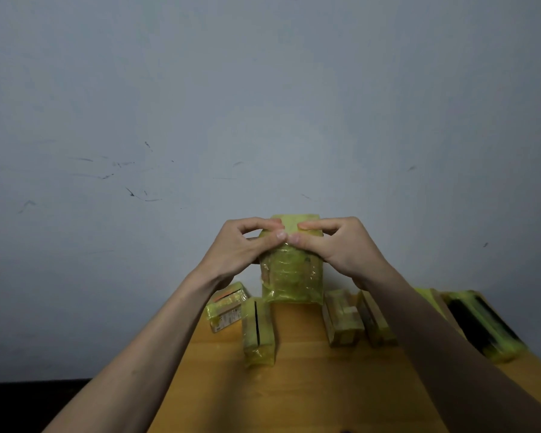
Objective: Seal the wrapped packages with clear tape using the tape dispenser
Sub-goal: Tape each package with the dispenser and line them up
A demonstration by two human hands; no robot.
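Left hand point(238, 248) and right hand point(338, 245) pinch the upright package point(291, 276) at the tabletop's point(310, 385) far edge, seemingly smoothing tape; next needs the unseen dispenser.

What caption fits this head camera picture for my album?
Both hands pinch the top of an upright yellow-wrapped package on a wooden table.

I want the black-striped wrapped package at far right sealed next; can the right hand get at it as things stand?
Probably, once freed: the right hand pinches the upright yellow-green wrapped package; the black-striped wrapped package lies uncovered on the wooden table.
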